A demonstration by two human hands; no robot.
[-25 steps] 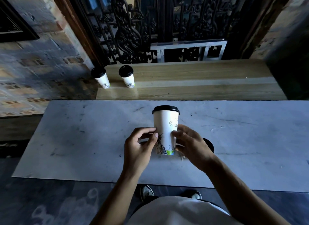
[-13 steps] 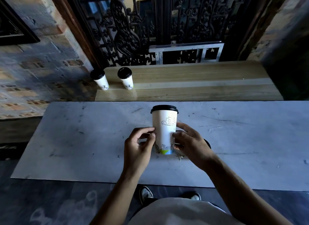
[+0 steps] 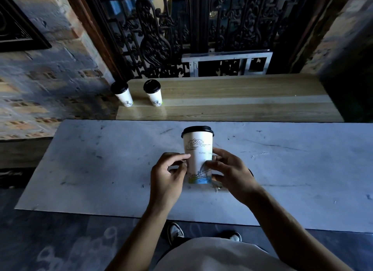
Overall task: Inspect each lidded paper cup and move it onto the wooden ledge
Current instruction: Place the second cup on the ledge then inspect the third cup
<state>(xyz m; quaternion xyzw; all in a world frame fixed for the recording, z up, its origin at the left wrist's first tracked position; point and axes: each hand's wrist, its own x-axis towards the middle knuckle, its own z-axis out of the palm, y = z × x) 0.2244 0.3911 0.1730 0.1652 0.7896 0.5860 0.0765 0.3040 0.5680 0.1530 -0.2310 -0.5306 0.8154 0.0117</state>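
A white paper cup (image 3: pixel 198 149) with a black lid and line drawings stands upright over the marble table (image 3: pixel 101 159), held from both sides. My left hand (image 3: pixel 168 176) touches its left side with the fingertips. My right hand (image 3: pixel 232 174) wraps its right side. Behind my right hand a dark rounded edge, maybe another lid (image 3: pixel 250 172), barely shows. Two more lidded cups stand at the left end of the wooden ledge (image 3: pixel 242 101): one cup (image 3: pixel 123 95) at the corner, the other cup (image 3: pixel 153 94) just right of it.
An ornate black iron grille (image 3: pixel 161 38) and a metal frame (image 3: pixel 228 63) rise behind the ledge. Brick walls flank both sides. The ledge stretches bare to the right of the two cups. My shoes (image 3: pixel 175 232) show below the table's near edge.
The cup has turned between my hands: the printed drawing facing me has shifted to a cloud and lettering. Both hands stay in about the same place.
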